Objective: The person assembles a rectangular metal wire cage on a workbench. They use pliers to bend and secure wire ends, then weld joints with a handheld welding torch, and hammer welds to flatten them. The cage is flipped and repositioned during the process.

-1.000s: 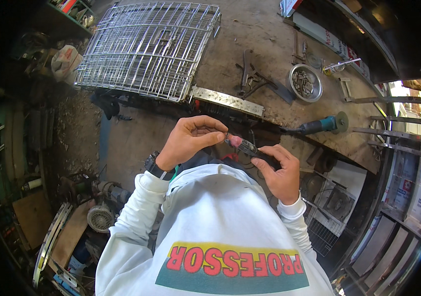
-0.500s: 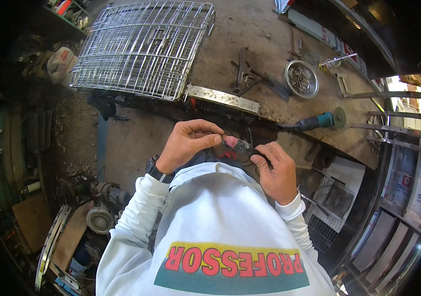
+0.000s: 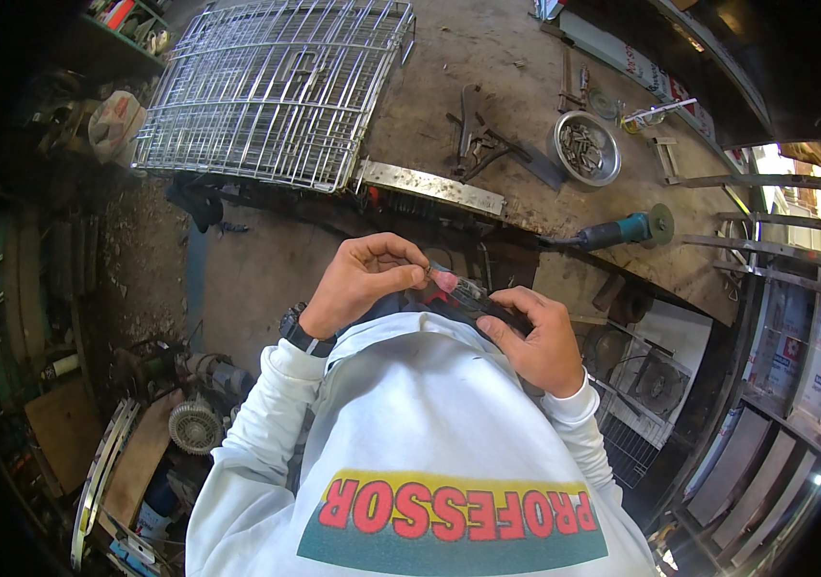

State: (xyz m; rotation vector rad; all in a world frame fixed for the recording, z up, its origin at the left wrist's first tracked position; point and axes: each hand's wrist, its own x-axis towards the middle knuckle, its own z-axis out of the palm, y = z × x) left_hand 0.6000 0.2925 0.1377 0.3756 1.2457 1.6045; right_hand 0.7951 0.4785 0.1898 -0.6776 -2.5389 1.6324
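In front of my body, between my two hands, is a small clear plastic item [image 3: 469, 289] with a pink part at its left end and a dark part at its right; its kind is unclear. Thumb and fingers of my left hand [image 3: 364, 288] pinch at the pink end. My right hand [image 3: 540, 340] is closed around the dark end, its thumb lying along the near side. On the bench beyond, an angle grinder [image 3: 627, 232] with a teal body lies right of my hands.
A stack of wire grid panels [image 3: 271, 106] overhangs the workbench [image 3: 429, 106] at far left, beside a flat metal bar [image 3: 429, 186]. Farther right are a dark metal bracket [image 3: 487, 149] and a steel bowl [image 3: 612, 163] of small metal pieces. An electric motor [image 3: 196, 428] sits lower left.
My right hand has shifted slightly down, and the item tilts more, its dark end lower. The fingers of my left hand stay at the pink end.
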